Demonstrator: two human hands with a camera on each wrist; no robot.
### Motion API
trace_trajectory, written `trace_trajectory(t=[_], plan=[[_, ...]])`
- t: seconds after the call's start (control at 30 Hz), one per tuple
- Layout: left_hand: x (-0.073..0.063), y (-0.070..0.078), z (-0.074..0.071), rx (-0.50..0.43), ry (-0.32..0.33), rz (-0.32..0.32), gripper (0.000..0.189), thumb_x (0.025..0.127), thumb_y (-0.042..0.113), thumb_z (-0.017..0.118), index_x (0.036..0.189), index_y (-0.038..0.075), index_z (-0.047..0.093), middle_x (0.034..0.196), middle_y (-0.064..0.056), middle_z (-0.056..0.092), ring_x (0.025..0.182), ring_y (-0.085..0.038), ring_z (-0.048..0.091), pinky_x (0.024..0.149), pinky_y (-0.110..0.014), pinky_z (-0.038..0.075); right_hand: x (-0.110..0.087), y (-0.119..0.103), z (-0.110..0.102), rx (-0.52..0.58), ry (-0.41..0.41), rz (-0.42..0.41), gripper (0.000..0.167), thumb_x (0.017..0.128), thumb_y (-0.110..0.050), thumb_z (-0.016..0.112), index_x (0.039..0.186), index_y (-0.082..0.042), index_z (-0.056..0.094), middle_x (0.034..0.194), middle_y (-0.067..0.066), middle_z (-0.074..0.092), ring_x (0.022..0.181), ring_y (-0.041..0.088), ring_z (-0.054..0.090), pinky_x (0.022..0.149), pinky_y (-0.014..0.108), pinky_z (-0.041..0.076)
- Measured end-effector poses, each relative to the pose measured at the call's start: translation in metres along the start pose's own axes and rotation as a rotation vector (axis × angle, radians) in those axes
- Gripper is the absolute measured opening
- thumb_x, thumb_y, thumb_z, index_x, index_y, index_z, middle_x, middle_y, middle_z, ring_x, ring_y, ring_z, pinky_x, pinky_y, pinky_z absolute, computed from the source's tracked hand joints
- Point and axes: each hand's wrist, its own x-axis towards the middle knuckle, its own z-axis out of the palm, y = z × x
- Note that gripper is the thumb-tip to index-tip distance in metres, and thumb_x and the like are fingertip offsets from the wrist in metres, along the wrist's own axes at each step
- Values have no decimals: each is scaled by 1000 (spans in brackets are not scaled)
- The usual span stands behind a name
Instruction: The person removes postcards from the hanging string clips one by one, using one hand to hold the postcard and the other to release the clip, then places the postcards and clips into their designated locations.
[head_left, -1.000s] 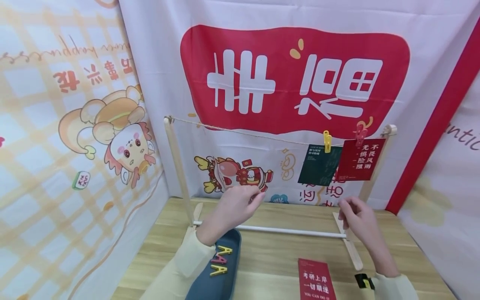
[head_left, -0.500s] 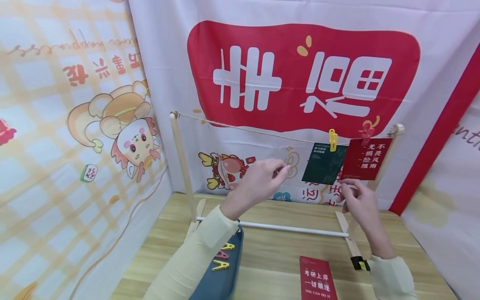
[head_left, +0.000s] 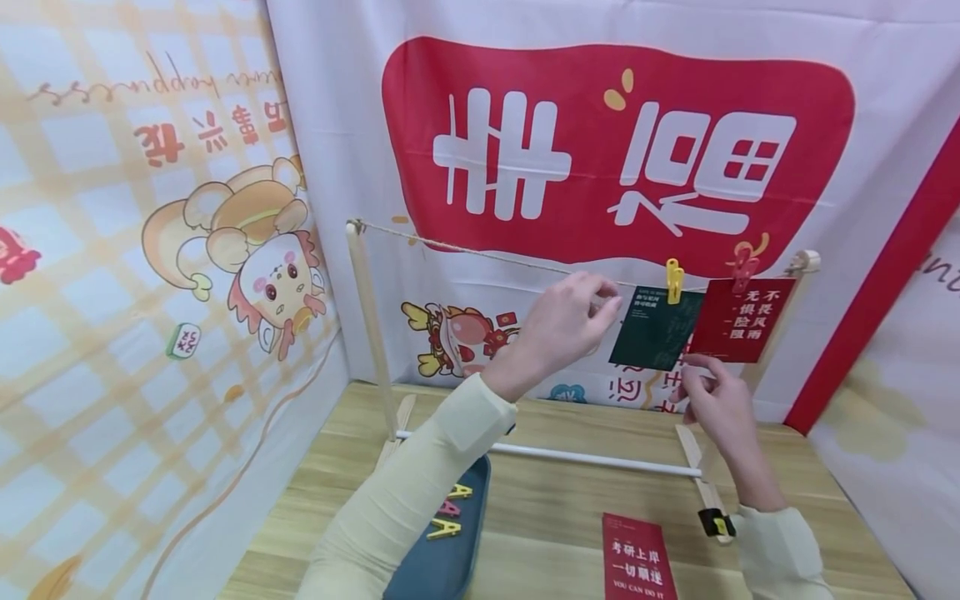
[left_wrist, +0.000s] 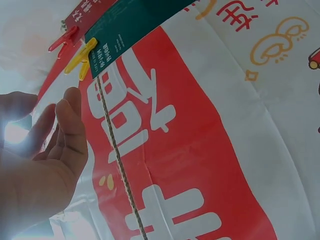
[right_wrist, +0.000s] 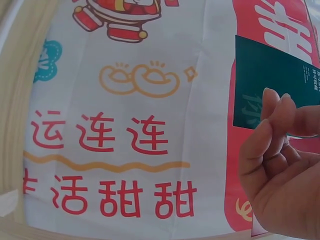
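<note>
A green card (head_left: 654, 337) hangs from a string (head_left: 480, 252) by a yellow clothespin (head_left: 674, 282). Just right of it, a red card (head_left: 738, 325) hangs by a red clothespin (head_left: 745, 268). My left hand (head_left: 567, 323) is raised by the green card's left side, its fingers loosely bent and nothing held; in the left wrist view a gap shows between the fingertips and the yellow clothespin (left_wrist: 81, 59). Beneath the cards is my right hand (head_left: 717, 402), fingers bent, with fingertips at the green card's lower right corner. From the right wrist, those fingertips (right_wrist: 285, 102) overlap the green card (right_wrist: 255, 75).
The string runs between two wooden posts (head_left: 372, 337), joined low down by a white rod (head_left: 585, 459). A blue tray (head_left: 431, 571) with several clothespins (head_left: 444, 528) sits under my left arm. Another red card (head_left: 637, 557) lies on the wooden table (head_left: 540, 517). Printed cloth hangs behind.
My left hand has risen and moved right, from above the tray up to the green card's side. My right hand has come up to the card's lower corner. The view has shifted slightly.
</note>
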Motion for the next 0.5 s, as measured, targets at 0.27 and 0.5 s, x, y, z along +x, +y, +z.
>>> trace_trajectory(t=[0.27, 0.5], plan=[[16, 4, 10, -11, 25, -46, 45, 94, 32, 64, 136, 15, 56, 133, -1, 59, 99, -6, 63, 76, -8, 51, 5, 2, 5, 60, -44, 24, 62, 101, -48, 45, 147, -8, 35, 84, 8, 72, 53, 22, 60, 55, 28, 56], [36, 14, 14, 27, -44, -36, 50, 95, 38, 62, 139, 17, 53, 140, 1, 56, 117, -8, 60, 83, -12, 53, 12, -1, 11, 62, -61, 38, 65, 101, -45, 45, 151, -6, 30, 89, 15, 73, 51, 20, 59, 54, 29, 56]])
